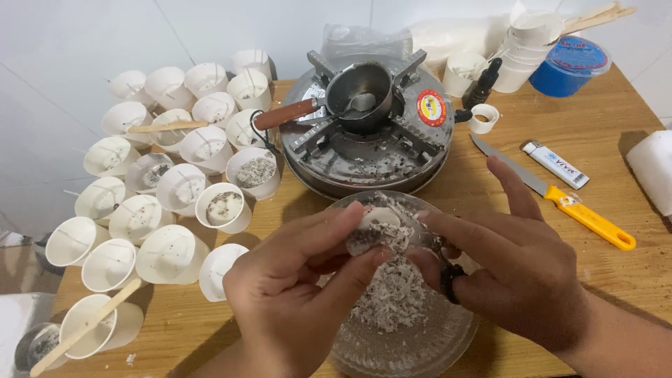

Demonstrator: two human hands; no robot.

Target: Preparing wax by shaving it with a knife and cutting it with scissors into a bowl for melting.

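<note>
— While both hands are pinching that pale waxy lump [378, 234], how is the grip looking?

— The left hand [294, 287] is closing thumb and forefinger on the lump's near side, and the right hand [511, 273] is nipping its far side with thumb and first finger while its other fingers are lifting clear. Both hands are shut tight on it, with no slack showing. A dark thing is sitting under the right fingers, but I cannot tell what it is.

— And where is the lump hanging?

— It is hovering right over the glass dish [420, 350], above the heap of grey-white crumbs [392, 294] lying in it, so whatever is breaking off is dropping onto the heap.

— What is making this go well, in your view?

— I am judging that keeping the lump low and centred over the dish is mattering most, since the flakes are light and the stove [367, 140] with its small pot [360, 87] is sitting just behind. Pressing with fingertips rather than palms is probably keeping the crumbs fine.

— Anything nearby to mind?

— The white paper cups [168, 189] are crowding the left side, and a yellow-handled knife [560, 199] is lying well off to the right beside a lighter [556, 164].
</note>
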